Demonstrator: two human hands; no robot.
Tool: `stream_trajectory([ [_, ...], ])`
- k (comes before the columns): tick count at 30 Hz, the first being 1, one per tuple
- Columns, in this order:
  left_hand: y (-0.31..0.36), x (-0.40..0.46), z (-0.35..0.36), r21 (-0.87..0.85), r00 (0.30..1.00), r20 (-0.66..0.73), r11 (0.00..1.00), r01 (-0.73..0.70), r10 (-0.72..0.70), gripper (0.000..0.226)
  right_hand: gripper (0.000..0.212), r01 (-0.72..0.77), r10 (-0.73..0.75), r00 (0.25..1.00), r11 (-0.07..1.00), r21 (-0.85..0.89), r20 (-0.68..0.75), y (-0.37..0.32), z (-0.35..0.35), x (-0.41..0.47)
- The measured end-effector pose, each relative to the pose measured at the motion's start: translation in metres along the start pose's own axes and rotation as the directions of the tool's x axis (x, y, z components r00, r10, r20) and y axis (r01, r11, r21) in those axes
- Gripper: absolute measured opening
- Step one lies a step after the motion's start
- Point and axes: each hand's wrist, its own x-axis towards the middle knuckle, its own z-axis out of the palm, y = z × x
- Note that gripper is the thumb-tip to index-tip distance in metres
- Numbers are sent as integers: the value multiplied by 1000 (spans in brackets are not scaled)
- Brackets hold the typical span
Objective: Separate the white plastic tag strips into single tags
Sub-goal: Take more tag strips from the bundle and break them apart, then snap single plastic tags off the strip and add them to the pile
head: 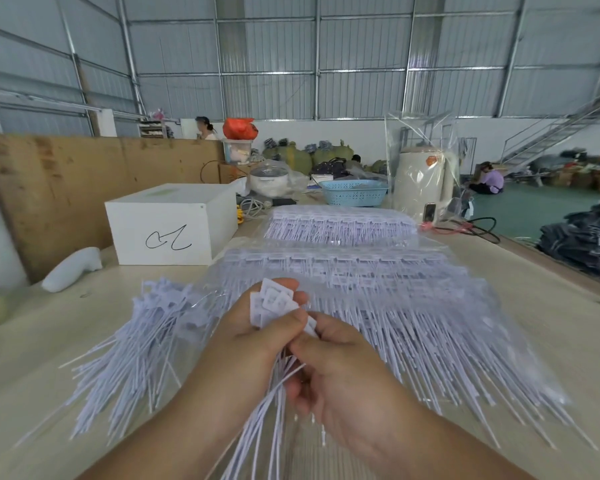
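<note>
while the left hand (253, 336) grips a bunch of tags (274, 303) by their square heads, fingers curled behind and thumb pressed across the front, the right hand (340, 368) pinches one tag at the right edge of that bunch between thumb and forefinger. the tails of the bunch hang down between the two wrists toward the near edge of the table (551, 306). the hands touch at the thumbs.

left of the hands lies a loose pile (142, 341) of single tags, heads far, tails fanned toward the near left. right of and behind the hands lies a wide bag (413, 306) of clear plastic holding tag strips in rows, tails pointing near. farther back sits a second bag (340, 223) of strips, apart from the first.

on the far left stands a white box (167, 226) with a black scrawl on its front, and near it, farther left, a white bottle (73, 268) lies on its side. behind the far bag are a blue basket (354, 192) and a cream kettle (423, 181) under clear wrap. a brown board (84, 174) stands along the left.
</note>
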Motion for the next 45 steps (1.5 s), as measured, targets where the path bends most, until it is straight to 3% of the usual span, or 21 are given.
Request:
stream_trajectory([
  [3, -1, -2, 1, 48, 993, 109, 998, -40, 35, 45, 6, 8, -7, 1000, 1000, 23, -24, -3, -2, 0],
  [6, -5, -1, -4, 144, 972, 218, 983, -115, 82, 68, 12, 40, -32, 996, 994, 99, -79, -8, -5, 2],
  [9, -10, -1, -11, 251, 941, 338, 964, -90, -1, 78, 17, 131, -111, 985, 979, 159, -132, -17, -9, 3],
  [13, -14, -7, -8, 397, 888, 450, 912, -101, -97, 26, 19, 182, -160, 966, 979, 93, -202, -21, -17, 4],
  [15, -17, -4, -11, 425, 914, 393, 901, -83, -101, 18, 19, 184, -168, 971, 980, 79, -172, -22, -17, 3],
  [19, -6, 0, -19, 394, 936, 350, 902, -179, 33, 7, 35, 129, -104, 989, 960, 250, -110, -27, -18, 2],
  [21, -1, 6, -27, 398, 949, 293, 888, -232, 117, 7, 27, 55, -37, 992, 986, 156, -117, -29, -21, 1],
  [23, 3, 18, -40, 395, 973, 150, 892, -219, 173, 22, 9, -37, 15, 983, 993, -115, -184, -25, -26, 0],
  [25, 9, 30, -58, 432, 966, 6, 871, -235, 258, 35, 9, -90, -22, 968, 899, -428, -250, -19, -31, 0],
  [27, 15, 39, -78, 534, 941, -74, 810, -243, 331, 46, 14, -59, -117, 965, 778, -625, -237, -15, -33, 0],
  [30, 14, 50, -101, 701, 929, -119, 692, -172, 351, 58, 19, -11, -192, 966, 635, -773, -171, -11, -35, 0],
  [33, 7, 60, -117, 818, 950, -169, 575, -13, 261, 36, 23, 34, -225, 969, 540, -841, -106, -8, -35, 0],
  [36, -1, 68, -131, 900, 957, -215, 420, 115, 197, 14, 22, 67, -241, 969, 490, -869, -61, -6, -37, 1],
  [45, -10, 71, -150, 963, 949, -268, 64, 261, 164, 28, 25, 133, -281, 960, 410, -903, 14, -3, -41, 1],
])
